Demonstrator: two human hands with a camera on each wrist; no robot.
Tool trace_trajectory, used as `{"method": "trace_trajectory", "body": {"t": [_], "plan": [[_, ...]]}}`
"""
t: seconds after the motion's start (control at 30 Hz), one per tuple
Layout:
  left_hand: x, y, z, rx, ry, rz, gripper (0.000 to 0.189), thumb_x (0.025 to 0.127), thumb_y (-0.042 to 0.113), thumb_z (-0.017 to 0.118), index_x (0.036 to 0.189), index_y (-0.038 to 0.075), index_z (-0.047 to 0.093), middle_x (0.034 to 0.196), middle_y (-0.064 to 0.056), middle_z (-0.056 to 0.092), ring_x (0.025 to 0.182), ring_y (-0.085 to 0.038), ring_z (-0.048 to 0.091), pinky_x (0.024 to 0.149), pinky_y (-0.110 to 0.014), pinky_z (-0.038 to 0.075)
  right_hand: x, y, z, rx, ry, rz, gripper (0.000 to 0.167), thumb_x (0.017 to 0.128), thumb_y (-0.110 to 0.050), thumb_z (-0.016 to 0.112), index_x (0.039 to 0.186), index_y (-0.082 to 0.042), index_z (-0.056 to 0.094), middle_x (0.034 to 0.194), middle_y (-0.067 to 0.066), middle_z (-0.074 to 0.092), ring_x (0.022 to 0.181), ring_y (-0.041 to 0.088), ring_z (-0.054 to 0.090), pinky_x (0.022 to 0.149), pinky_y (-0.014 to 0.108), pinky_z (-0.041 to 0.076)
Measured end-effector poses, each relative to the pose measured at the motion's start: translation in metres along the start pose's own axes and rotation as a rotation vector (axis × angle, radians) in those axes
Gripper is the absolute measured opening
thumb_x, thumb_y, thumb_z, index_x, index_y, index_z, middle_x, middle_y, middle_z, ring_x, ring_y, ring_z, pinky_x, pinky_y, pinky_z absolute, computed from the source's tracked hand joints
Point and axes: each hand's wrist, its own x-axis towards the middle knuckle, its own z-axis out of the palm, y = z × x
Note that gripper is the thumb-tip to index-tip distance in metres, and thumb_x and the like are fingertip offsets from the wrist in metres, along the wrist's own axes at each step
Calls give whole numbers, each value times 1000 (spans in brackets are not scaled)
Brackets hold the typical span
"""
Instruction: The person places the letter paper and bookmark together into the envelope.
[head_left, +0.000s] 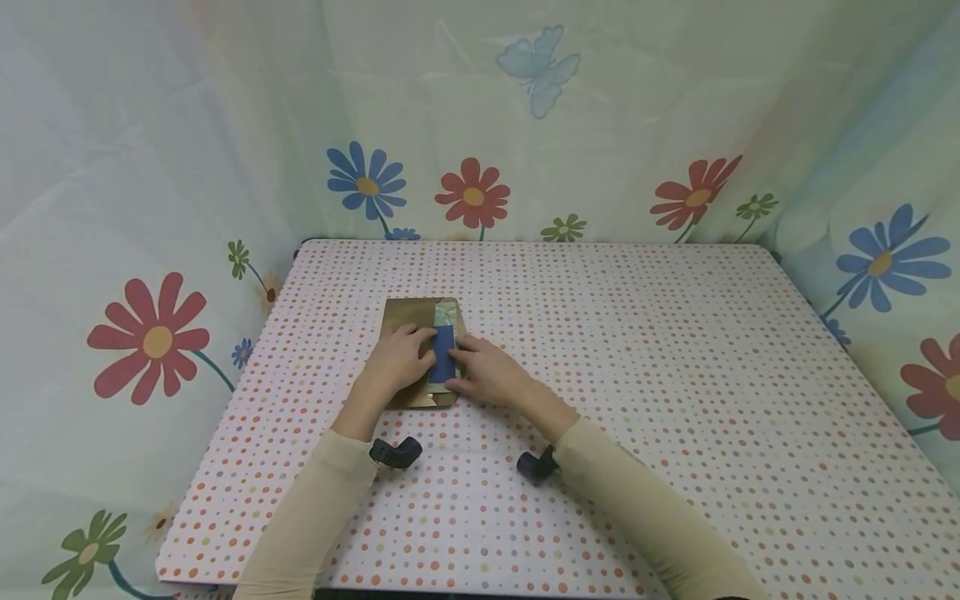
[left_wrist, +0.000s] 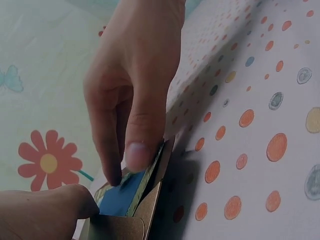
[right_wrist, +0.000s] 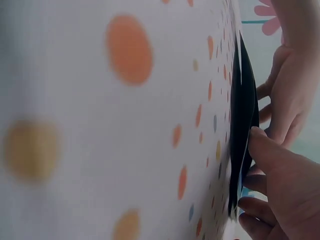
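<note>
A gold-brown envelope-like packet point(head_left: 408, 312) lies flat on the dotted table, left of centre. A blue panel with a pale green patterned border point(head_left: 443, 357) shows along its right side, partly covered by the gold layer in the left wrist view. My left hand point(head_left: 397, 360) rests on the gold part, with thumb and a fingertip at the blue panel's left edge. From the other side, my right hand point(head_left: 491, 371) touches the panel's right edge with thumb and fingertips pointing down. Narrow gaps part the packet's layers point(right_wrist: 244, 107) in the right wrist view.
A white table cover with coloured dots point(head_left: 637, 375) spreads around the packet, widest to the right. Dark wrist cameras point(head_left: 397, 452) hang at the inner sides of both wrists. A flower-printed curtain point(head_left: 420, 100) stands behind the table and along its sides.
</note>
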Motion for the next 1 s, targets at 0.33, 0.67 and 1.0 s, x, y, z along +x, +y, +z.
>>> {"method": "trace_trajectory", "body": {"t": [0.33,0.67,1.0], "plan": [[-1,1,0,26,-4,-13,47,96,37,47,141,24,47,146,-14,42,133,-41,41,109,-53,34,-4,8,1,29,-37,-9,69,88,-52,58,141,-8,45,153,12,32,141,28,33,114,44,30],[-2,1,0,29,12,3,47,95,36,48,140,22,48,145,-14,43,133,-41,41,109,-54,34,-1,3,2,-18,-31,-19,68,88,-53,58,139,-9,49,152,10,36,141,28,32,114,44,31],[-3,2,-2,20,4,17,47,95,35,48,140,22,48,145,-16,43,132,-42,42,108,-54,35,1,-5,-2,-11,-32,-52,67,89,-51,57,139,-6,48,151,13,37,141,29,33,114,43,30]]}}
